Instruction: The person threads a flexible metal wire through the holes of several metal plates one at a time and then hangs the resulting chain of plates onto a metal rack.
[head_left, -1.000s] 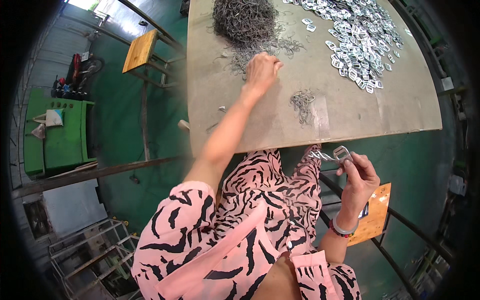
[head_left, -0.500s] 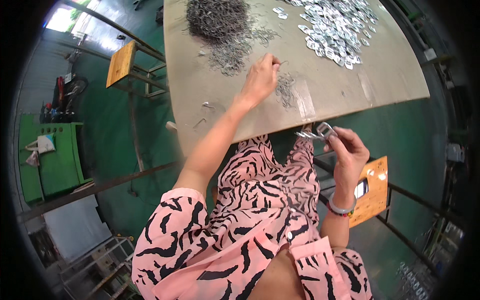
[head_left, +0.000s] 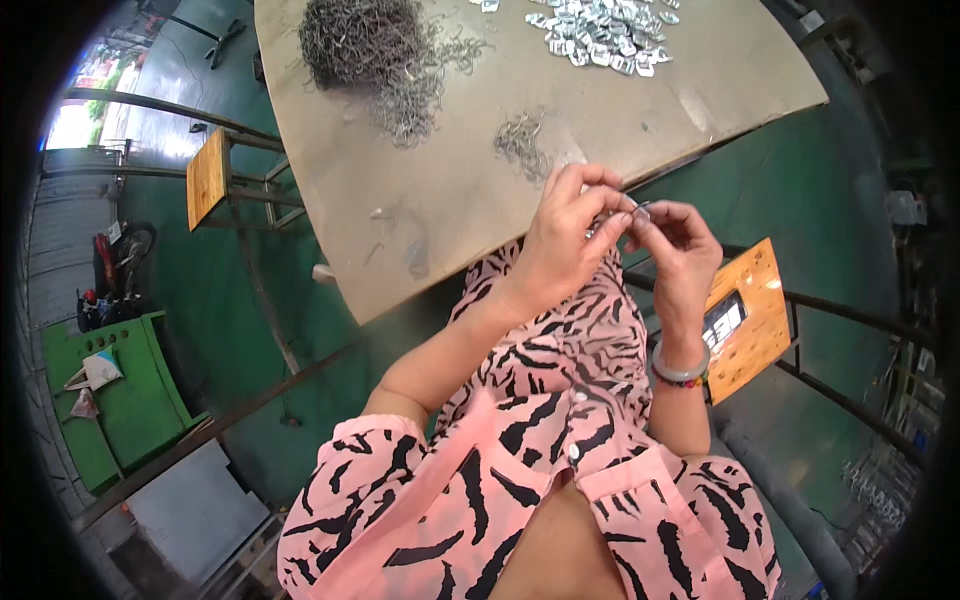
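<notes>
My left hand [head_left: 575,235] and my right hand [head_left: 680,250] meet just off the near edge of the table. Their fingertips pinch close together around small metal pieces. Between them a bit of shiny metal buckle [head_left: 640,208] shows; the fingers cover most of it. The thin wire hook that my left fingers carry is almost wholly hidden. Beyond the hands, a small heap of wire hooks [head_left: 522,143] lies on the table [head_left: 470,190]. Farther left is a large dark tangle of wire hooks [head_left: 362,42], and at the far right a pile of silvery metal buckles [head_left: 600,38].
A few loose wires [head_left: 376,250] lie near the table's left corner. One wooden stool [head_left: 207,180] stands left of the table; another wooden stool [head_left: 750,325], with a phone [head_left: 724,320] on it, is by my right arm. A green cabinet [head_left: 130,400] stands far left.
My left hand has come back from the small wire heap to my right hand, which has moved slightly up. The buckles that hung visibly from my right fingers are now mostly covered. The view has shifted.
</notes>
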